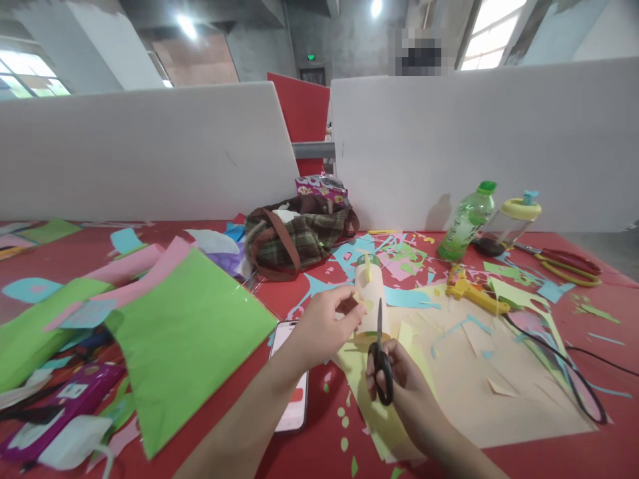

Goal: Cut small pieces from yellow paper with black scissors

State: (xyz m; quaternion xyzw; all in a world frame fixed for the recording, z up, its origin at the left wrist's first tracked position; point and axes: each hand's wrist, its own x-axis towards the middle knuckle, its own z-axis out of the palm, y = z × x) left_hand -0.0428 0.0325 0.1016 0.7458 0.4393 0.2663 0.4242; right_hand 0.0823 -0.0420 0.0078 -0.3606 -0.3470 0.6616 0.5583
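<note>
My right hand (404,382) grips a pair of black-handled scissors (383,372), their blades pointing up and away from me. My left hand (332,326) is closed in a pinch on what looks like a small pale yellow paper piece (357,301). Just beyond both hands stands a cylinder wrapped in cream paper (375,286), with a green top and a thin yellow paper strip near its upper end. Its lower part is partly hidden by the scissors. Yellow paper (384,426) lies under my right hand. A phone (294,406) rests beneath my left forearm.
Green sheets (194,339) and a purple box (64,406) lie left. A plaid bag (304,239) sits behind. At right are a yellow glue gun (476,296) with its cable, a green bottle (466,223), a lidded cup (514,223) and red-handled scissors (569,263). Paper scraps litter the red table.
</note>
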